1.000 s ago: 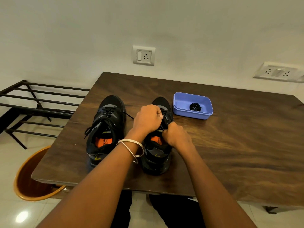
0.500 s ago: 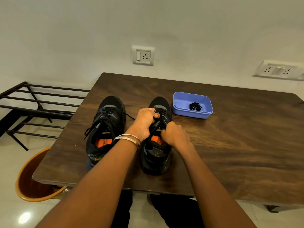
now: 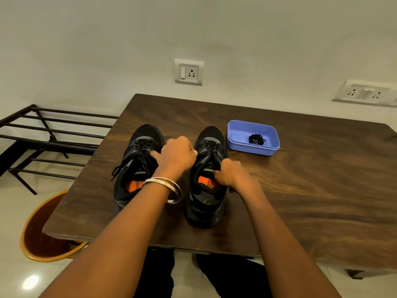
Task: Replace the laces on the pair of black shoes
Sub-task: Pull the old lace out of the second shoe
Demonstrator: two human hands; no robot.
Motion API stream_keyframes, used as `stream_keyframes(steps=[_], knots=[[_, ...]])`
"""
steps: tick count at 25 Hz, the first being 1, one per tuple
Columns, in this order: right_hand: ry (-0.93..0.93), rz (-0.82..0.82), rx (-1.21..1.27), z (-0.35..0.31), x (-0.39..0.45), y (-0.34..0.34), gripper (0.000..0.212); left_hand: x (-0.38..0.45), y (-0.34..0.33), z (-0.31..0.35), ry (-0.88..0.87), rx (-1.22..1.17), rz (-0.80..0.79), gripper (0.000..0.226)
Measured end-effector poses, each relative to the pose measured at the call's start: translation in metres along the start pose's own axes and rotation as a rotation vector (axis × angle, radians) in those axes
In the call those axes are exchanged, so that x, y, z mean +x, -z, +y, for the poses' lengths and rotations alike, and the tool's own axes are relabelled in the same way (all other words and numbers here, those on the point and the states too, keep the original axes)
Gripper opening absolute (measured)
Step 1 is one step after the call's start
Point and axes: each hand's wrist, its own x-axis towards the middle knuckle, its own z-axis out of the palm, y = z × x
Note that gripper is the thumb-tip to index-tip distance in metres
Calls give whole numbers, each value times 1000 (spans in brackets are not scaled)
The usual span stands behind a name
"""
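Observation:
Two black shoes with orange insoles stand side by side on the dark wooden table (image 3: 311, 190), toes pointing away from me. The left shoe (image 3: 134, 168) is laced, with loose lace ends hanging off its left side. My right hand (image 3: 233, 178) grips the tongue and collar of the right shoe (image 3: 206, 203). Between the shoes, my left hand (image 3: 177, 155) has its fingers curled and pinches the right shoe's lace (image 3: 211, 147) at its right edge. A bundled black lace (image 3: 256, 139) lies in the blue tray (image 3: 236, 145).
The blue tray sits just right of the right shoe's toe. An orange bin (image 3: 40, 239) stands on the floor under the table's front left corner. A black metal rack (image 3: 53, 134) is at the left, and wall sockets (image 3: 189, 72) are behind the table.
My left hand has moved left from above the right shoe's laces to the gap between the shoes. My right hand has slid slightly toward the shoe's collar.

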Motion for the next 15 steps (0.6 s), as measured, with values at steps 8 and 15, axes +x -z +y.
stream_keyframes(steps=[8,15], knots=[[322,284,-135,-7,2,15,42,-15,-3,17,-117,144,-310,48],[342,519,-272,-14,13,-11,23,-9,-17,12,-118,14,-91,18]])
